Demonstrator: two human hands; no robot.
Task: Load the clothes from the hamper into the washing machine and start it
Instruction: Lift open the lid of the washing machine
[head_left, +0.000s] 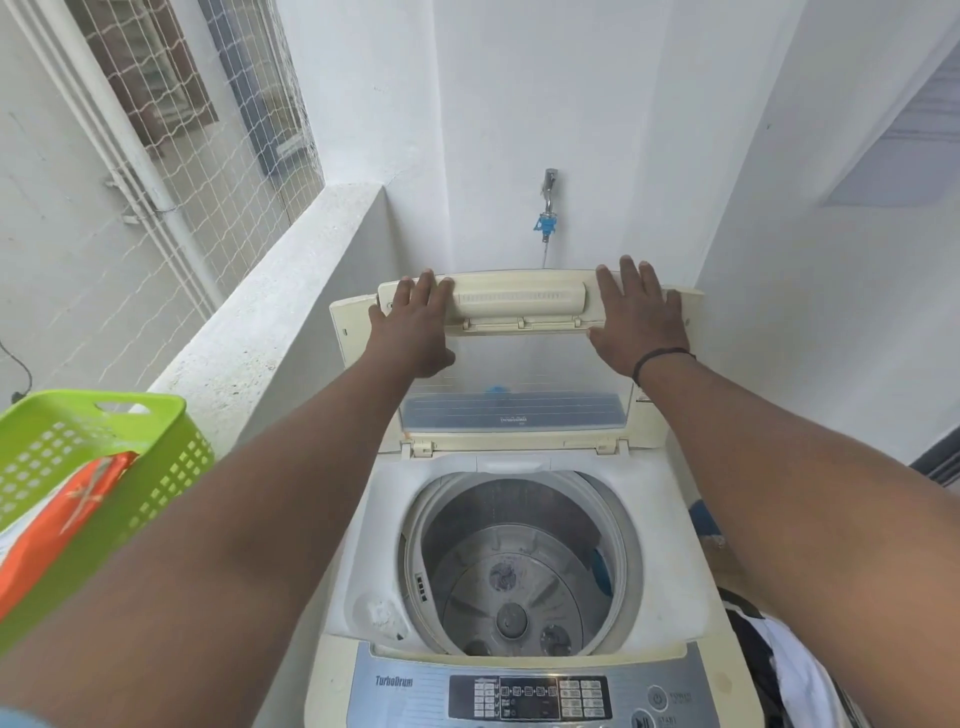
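A cream top-loading washing machine (358, 566) stands in front of me with its folding lid (519, 299) raised against the back wall. The steel drum (514, 566) is bare inside. My left hand (415, 327) presses flat on the lid's left side, fingers straight. My right hand (636, 312) presses flat on its right side, a dark band on that wrist. The control panel (530, 696) with buttons sits at the near edge. Dark and white clothes (779, 660) lie low at the right, partly behind my right arm; their container is hidden.
A lime green plastic basket (104, 415) holding an orange packet (78, 514) sits on the concrete ledge (291, 291) at left. A tap (548, 208) with a blue fitting is on the wall behind the lid. White walls close in on both sides.
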